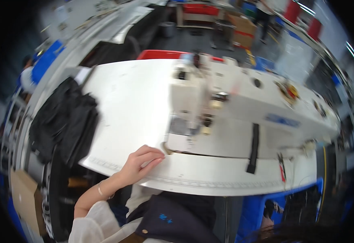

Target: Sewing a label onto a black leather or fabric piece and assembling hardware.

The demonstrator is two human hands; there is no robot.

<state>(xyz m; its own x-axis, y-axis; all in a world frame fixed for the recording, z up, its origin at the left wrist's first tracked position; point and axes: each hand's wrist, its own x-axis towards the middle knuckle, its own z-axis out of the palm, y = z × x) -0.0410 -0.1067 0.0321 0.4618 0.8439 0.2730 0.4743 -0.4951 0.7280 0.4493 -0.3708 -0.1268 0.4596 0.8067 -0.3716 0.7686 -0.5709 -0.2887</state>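
The white table [124,87] carries my sewing machine [241,91]. At the blue bin [249,212], my right hand [267,222] seems partly visible; grip unclear. Black cloth [61,121] lies heaped left. My left hand [141,163]: fingers nearly together; I cannot confirm a pinch. The black strip [254,146] lies apart, rightward; I judge stitching not under way, and cannot tell what is finished or left.

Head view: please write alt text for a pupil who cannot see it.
A person's left hand is over a white table, near a sewing machine; black cloth lies left, a black strip and red-handled tool right.
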